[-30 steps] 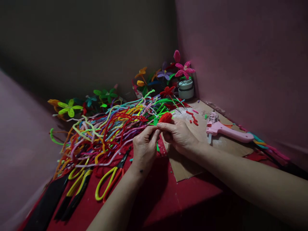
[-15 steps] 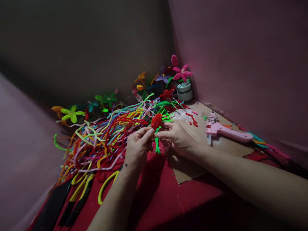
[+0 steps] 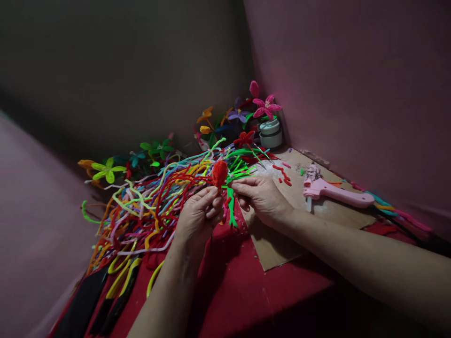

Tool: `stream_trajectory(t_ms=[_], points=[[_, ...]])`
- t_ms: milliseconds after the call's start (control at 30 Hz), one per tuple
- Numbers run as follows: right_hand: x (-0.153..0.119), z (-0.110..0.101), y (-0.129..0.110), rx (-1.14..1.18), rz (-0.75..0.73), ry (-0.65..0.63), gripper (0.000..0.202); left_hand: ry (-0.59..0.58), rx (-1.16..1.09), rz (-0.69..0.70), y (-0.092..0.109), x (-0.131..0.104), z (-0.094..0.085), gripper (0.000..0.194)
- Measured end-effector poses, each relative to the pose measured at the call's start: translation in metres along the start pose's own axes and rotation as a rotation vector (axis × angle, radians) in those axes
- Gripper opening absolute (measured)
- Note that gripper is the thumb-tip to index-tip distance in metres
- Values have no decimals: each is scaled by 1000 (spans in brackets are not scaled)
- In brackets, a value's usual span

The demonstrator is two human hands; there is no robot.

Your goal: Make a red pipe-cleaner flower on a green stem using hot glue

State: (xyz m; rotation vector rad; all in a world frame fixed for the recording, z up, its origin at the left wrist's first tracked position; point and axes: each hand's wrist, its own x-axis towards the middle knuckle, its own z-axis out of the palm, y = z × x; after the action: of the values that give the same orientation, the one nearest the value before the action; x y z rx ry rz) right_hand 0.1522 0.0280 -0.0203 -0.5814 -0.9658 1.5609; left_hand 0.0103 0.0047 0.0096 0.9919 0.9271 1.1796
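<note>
My left hand (image 3: 201,211) is closed, thumb and fingers pinching the base of a red fuzzy pipe-cleaner flower bud (image 3: 219,174), which stands upright above the fingertips. My right hand (image 3: 259,195) is just to its right, thumb and forefinger pressed together. Green pipe cleaners (image 3: 231,206) show right beside and behind those fingertips; whether one is in the pinch I cannot make out. A small gap separates the two hands. Behind and to the left spreads a big heap of loose coloured pipe cleaners (image 3: 141,202).
A pink glue gun (image 3: 334,193) lies on a brown board (image 3: 282,249) at right, near red pipe-cleaner scraps (image 3: 284,177). Yellow-and-black handled tools (image 3: 118,291) lie at lower left. Finished pipe-cleaner flowers (image 3: 268,107) and a pale lidded jar (image 3: 270,134) stand along the wall.
My left hand has moved slightly left with the red bud, which is now more upright. My right fingers have come away from the bud, opening a gap between the hands.
</note>
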Motion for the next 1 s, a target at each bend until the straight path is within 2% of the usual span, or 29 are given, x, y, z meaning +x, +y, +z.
stream_trajectory(t_ms=[167,367,567,733,900,1000], points=[[-3,2,-3,-18,-25,-36,22,46,121,47,-2,-3,10,17],[-2,1,1,27,-12,-67,22,93,207,76,-3,-6,14,17],[0,0,0,124,126,-160,21,67,270,89,-1,-8,12,16],[-2,2,-1,124,118,-104,19,170,488,245,-4,-11,16,13],[-6,6,-1,44,39,-90,14,204,499,289,-7,-10,16,15],[-7,5,1,33,24,-76,15,293,694,444,-10,-10,13,16]])
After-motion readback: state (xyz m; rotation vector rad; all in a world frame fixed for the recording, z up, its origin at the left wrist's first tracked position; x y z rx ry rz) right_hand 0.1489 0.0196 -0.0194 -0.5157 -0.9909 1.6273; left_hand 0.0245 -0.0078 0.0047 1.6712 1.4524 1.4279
